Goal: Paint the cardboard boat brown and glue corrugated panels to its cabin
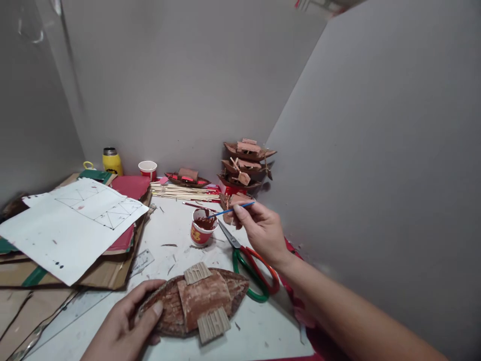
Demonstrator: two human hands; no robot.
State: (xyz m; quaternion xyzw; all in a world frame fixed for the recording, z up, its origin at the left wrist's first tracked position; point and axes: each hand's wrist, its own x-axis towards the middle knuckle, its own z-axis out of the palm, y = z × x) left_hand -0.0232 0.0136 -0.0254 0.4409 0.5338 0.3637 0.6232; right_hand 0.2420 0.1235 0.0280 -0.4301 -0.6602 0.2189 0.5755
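My left hand (141, 317) grips the left end of a model boat (205, 298) made of brown-painted cardboard, thumb on top. A curved brown roof spans the boat's middle, and bare corrugated flaps (213, 325) stick out on both sides of it. Between the fingertips of my right hand (261, 228) is a thin blue paintbrush (233, 209). Its tip reaches into a red and white paper cup (203, 235) that has dark brown paint inside. Scissors (255, 273) with green and orange handles lie between the boat and my right forearm, partly covered.
At the left, paper with line drawings (82, 220) lies on stacked cardboard (122, 273). Thin sticks (180, 191), a yellow bottle (111, 161), another paper cup (148, 169) and a finished-looking boat (188, 177) line the back. More boats (246, 163) are stacked by the grey right wall (383, 150).
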